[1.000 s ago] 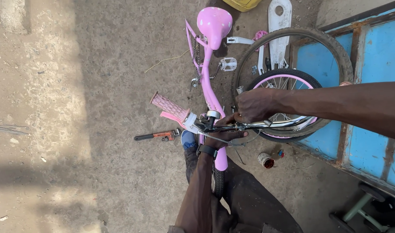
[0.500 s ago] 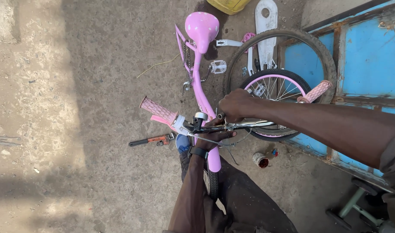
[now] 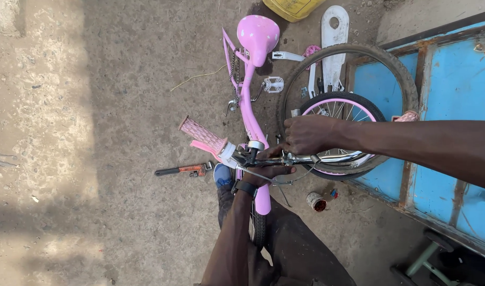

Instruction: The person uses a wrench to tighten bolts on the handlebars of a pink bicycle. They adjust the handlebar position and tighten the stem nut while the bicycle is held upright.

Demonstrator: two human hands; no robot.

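A small pink bicycle (image 3: 248, 106) stands in front of me, its pink saddle (image 3: 258, 32) at the top of the view and its front wheel between my legs. My left hand (image 3: 269, 172), with a dark watch on the wrist, grips the chrome handlebar (image 3: 327, 158) from below, near the stem. My right hand (image 3: 306, 135) reaches in from the right and rests on top of the bar by the stem, fingers curled over it. A pink ribbed grip (image 3: 202, 135) caps the bar's left end.
An orange-handled pipe wrench (image 3: 184, 170) lies on the concrete to the left. A loose tyre (image 3: 396, 69) and a pink-rimmed wheel (image 3: 340, 106) lean by a blue metal frame (image 3: 454, 85). A small tin (image 3: 316, 202) sits on the ground; a yellow container (image 3: 298, 8) is at the top.
The view has shifted so the bicycle sits slightly lower and more to the right. My right hand has slid a little along the handlebar toward the stem. My left hand keeps its grip.
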